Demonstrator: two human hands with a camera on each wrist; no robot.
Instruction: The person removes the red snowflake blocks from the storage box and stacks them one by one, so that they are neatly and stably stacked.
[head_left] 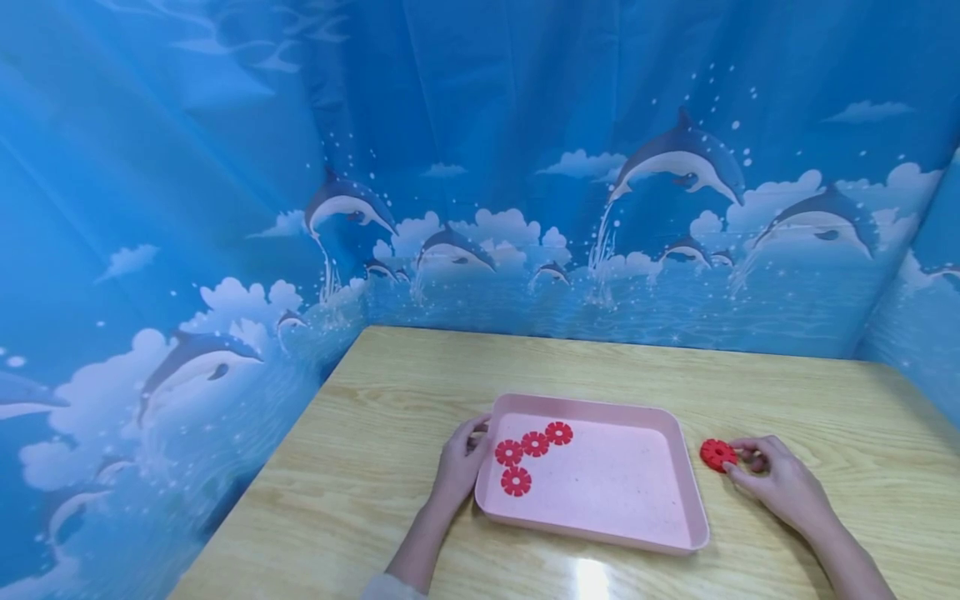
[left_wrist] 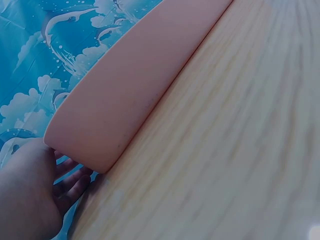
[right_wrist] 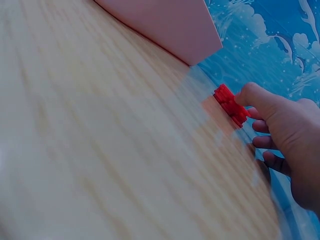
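A pink tray (head_left: 592, 475) lies on the table, with several flat red notched discs with centre holes, including this snowflake disc (head_left: 516, 481), toward its left side. My left hand (head_left: 459, 467) holds the tray's left side; in the left wrist view its fingers (left_wrist: 75, 185) curl by the outer corner and the thumb is hidden behind the wall. To the right of the tray, my right hand (head_left: 783, 483) pinches a small stack of red snowflake discs (head_left: 717, 455) between thumb and fingers. In the right wrist view the stack (right_wrist: 231, 106) is close over the tabletop, its layers showing edge-on.
The wood-grain table (head_left: 420, 375) extends around the tray on all sides. Behind it and to the left hangs a blue curtain (head_left: 495, 125) printed with dolphins and clouds. Light glares on the tabletop in front of the tray.
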